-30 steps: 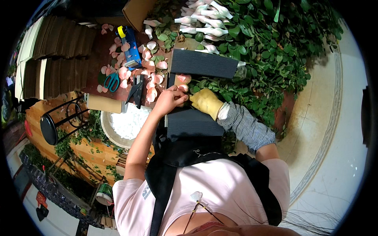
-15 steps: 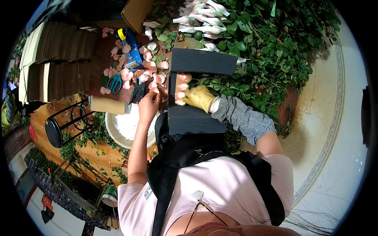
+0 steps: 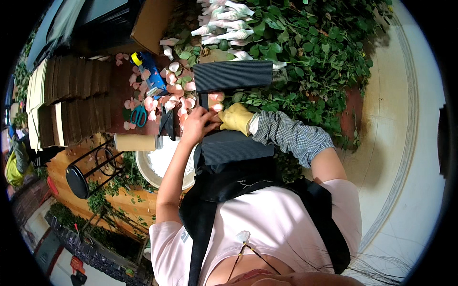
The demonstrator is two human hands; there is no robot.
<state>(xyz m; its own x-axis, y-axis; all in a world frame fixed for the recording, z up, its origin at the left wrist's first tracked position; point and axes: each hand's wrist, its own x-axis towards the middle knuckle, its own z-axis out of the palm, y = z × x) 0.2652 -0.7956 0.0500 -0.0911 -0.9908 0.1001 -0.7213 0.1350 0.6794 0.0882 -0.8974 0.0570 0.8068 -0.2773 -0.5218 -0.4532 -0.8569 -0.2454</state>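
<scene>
Pink rose heads [image 3: 216, 97] sit in a row between two black ribbed blocks, a far block [image 3: 233, 76] and a near block [image 3: 237, 148]. My right hand [image 3: 236, 119], in a yellow glove, is closed at the near end of the row, around a rose just below its head. My bare left hand [image 3: 200, 126] meets it from the left, its bent fingers drawn together at that same rose. What the left fingertips pinch is hidden. Loose pink petals [image 3: 151, 103] lie on the dark red table beside the left hand.
Teal scissors [image 3: 139, 116], a black clip-like tool [image 3: 167, 123] and a blue tape dispenser [image 3: 153, 76] lie left. Stacked cardboard [image 3: 81, 76] stands farther left, above a white-filled basin [image 3: 164, 164]. White-netted buds [image 3: 229, 24] and leafy stems [image 3: 305, 66] fill the far and right sides.
My left hand has moved right, from the petals on the table to the roses beside the glove. My right hand stays by the rose row. The whole view has shifted slightly.
</scene>
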